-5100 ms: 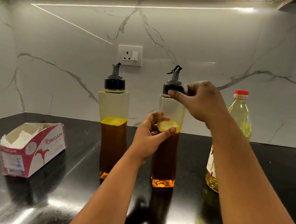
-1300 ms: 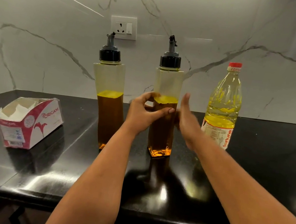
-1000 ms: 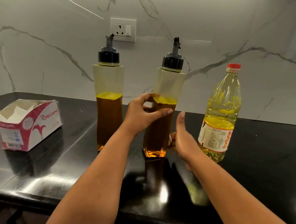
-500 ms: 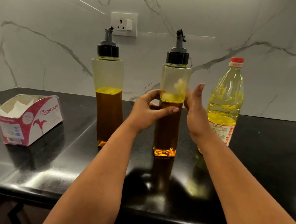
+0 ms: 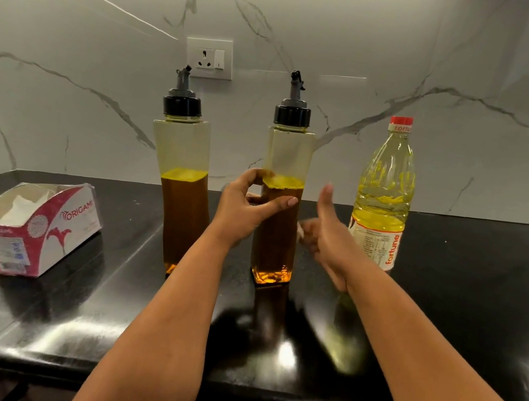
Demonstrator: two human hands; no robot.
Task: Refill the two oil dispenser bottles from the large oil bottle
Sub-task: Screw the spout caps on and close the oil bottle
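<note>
Two tall clear dispenser bottles with black pour-spout caps stand on the black counter, each about two-thirds full of amber oil. My left hand grips the right dispenser bottle at mid-height, thumb in front and fingers behind. The left dispenser bottle stands free beside it. My right hand is against that gripped bottle's right side, thumb raised, fingers curled on a small white wad of tissue. The large oil bottle, red cap on and roughly half full of yellow oil, stands upright at the right.
An opened red and white tissue box lies on the counter at the left. A wall socket sits on the marble backsplash behind the bottles. The counter's front edge runs just below my forearms.
My right hand has dropped from the bottle's upper part to its middle, after going up and down its right side. The left hand keeps its hold. Earlier the right hand was at the cap.
</note>
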